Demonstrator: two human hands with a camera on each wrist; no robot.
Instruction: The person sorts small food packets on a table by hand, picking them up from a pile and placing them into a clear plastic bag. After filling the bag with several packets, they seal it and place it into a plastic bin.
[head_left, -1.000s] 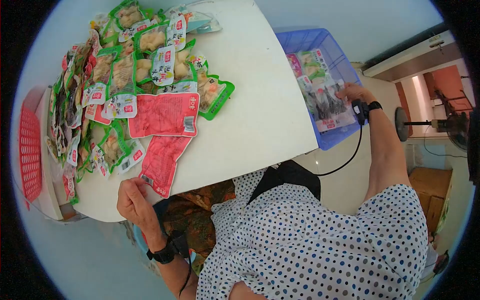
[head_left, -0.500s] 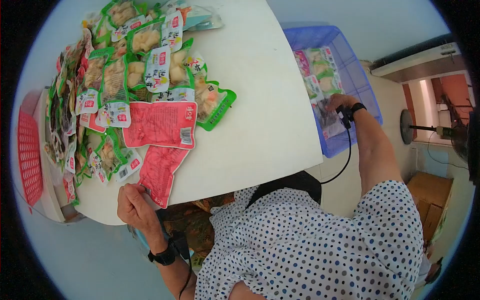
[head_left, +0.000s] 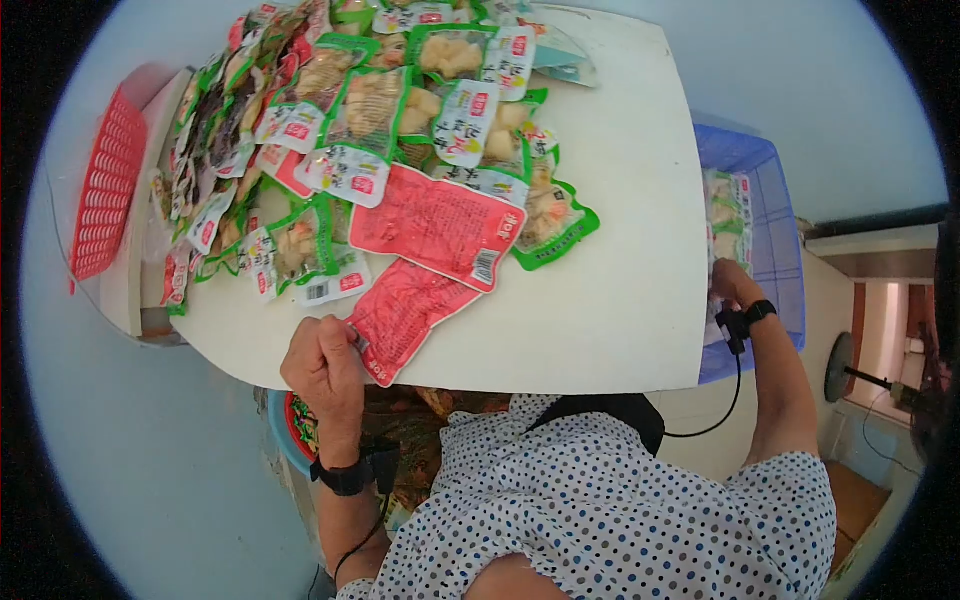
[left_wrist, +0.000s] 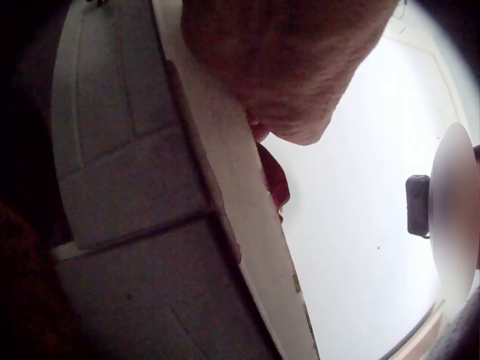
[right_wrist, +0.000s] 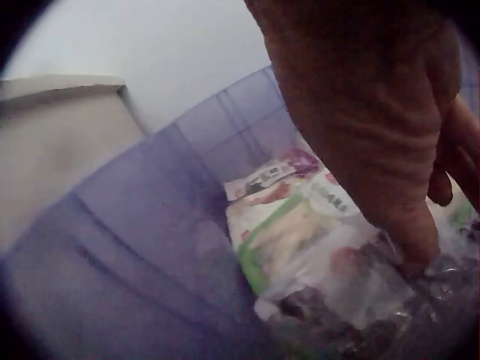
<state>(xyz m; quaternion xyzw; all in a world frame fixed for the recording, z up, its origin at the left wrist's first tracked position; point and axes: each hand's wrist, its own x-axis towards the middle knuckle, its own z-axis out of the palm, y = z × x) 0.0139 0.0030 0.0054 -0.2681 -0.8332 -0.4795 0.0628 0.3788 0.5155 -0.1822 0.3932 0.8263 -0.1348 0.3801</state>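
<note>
My left hand (head_left: 325,365) is at the table's front edge, its curled fingers pinching the corner of a red food packet (head_left: 410,308). In the left wrist view the hand hides most of that packet; only a dark red edge (left_wrist: 275,178) shows. Another red packet (head_left: 440,222) overlaps it from above. My right hand (head_left: 735,283) reaches down into the blue basket (head_left: 778,225) at the table's right. In the right wrist view its thumb touches a clear, wrinkled packet with dark contents (right_wrist: 375,319), other fingers apart from it. A green-edged packet (right_wrist: 281,240) lies beside it.
A large heap of green-edged packets (head_left: 365,105) covers the table's left and back. A pink perforated basket (head_left: 108,190) stands at far left. Bare white tabletop (head_left: 620,230) lies between heap and blue basket. Below the edge is a red-rimmed basin (head_left: 300,420).
The head view has turned, so the table sits further right. My right hand has moved further down over the dark-filled packet in the basket. The left hand stays at the red packet's corner.
</note>
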